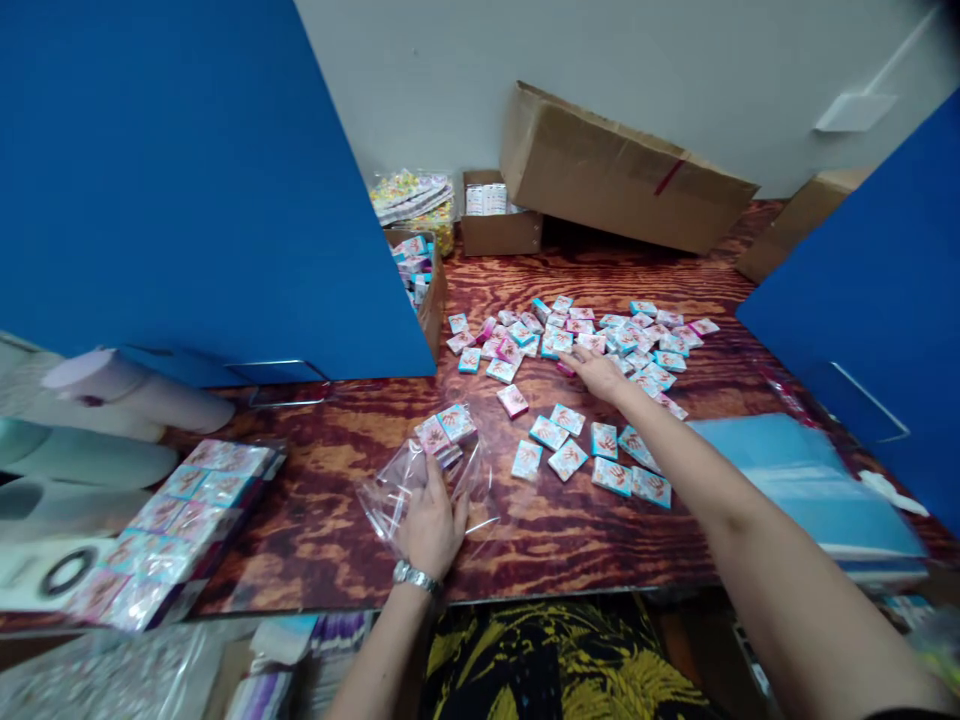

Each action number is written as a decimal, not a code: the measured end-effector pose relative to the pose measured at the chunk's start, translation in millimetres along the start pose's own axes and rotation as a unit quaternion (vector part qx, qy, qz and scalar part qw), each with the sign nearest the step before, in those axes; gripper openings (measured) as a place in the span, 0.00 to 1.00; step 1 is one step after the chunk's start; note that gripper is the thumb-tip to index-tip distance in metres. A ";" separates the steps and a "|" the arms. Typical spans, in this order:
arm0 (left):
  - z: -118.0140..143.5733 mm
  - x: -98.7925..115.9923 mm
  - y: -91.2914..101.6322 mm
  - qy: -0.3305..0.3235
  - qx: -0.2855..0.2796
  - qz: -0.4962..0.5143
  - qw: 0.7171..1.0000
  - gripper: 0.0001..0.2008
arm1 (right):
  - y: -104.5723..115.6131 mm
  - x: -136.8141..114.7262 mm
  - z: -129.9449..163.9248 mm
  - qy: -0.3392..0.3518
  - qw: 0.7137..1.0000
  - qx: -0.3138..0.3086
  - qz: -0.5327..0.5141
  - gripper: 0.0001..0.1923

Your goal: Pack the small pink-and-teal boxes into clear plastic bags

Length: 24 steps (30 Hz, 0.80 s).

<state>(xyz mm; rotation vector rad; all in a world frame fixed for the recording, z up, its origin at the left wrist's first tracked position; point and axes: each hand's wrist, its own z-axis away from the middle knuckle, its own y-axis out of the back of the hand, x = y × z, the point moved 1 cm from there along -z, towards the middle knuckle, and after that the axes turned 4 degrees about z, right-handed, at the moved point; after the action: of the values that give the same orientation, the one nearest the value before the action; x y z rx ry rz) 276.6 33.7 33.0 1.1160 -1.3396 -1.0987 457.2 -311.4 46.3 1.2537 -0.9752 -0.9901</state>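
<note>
My left hand (430, 523) presses flat on a clear plastic bag (405, 480) lying on the wooden table (337, 500); a few small pink and blue packets (447, 430) sit inside the bag's far end. My right hand (595, 373) reaches forward with fingers spread onto the near edge of a pile of small square packets (600, 340), touching a pink one. More blue packets (592, 455) lie in loose rows just left of my right forearm.
Blue divider panels stand at left (187, 180) and right (885, 300). A filled pack of packets (172, 530) lies at front left beside white rolls (112, 400). Cardboard boxes (615, 170) lean against the back wall. A blue folder (810, 480) lies at right.
</note>
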 end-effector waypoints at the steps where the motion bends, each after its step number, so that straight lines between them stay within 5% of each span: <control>1: 0.7 0.9 0.6 0.008 -0.008 0.000 1.000 0.38 | -1.5 2.3 -6.9 0.001 1.000 -0.008 0.007 0.29; 9: 2.8 3.5 2.5 0.022 -0.026 -0.003 0.999 0.39 | -5.1 -9.6 -5.1 0.008 0.998 -0.053 0.024 0.25; 14: -0.6 1.9 3.8 0.026 -0.021 0.009 0.999 0.38 | 20.7 -7.7 24.3 0.012 0.999 -0.002 0.031 0.35; 17: -2.7 1.4 1.2 0.018 -0.005 0.023 1.000 0.38 | 30.8 5.7 48.1 0.056 0.998 0.021 0.015 0.33; 24: -3.8 4.2 -2.2 -0.011 0.024 -0.012 1.000 0.38 | 21.3 16.1 95.9 0.134 0.989 0.032 -0.053 0.33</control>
<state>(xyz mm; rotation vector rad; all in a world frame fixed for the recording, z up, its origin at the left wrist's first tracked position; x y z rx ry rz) 280.4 29.1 31.6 1.1612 -1.3780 -1.1049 371.2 -352.7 74.5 1.4612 -0.7424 -0.8506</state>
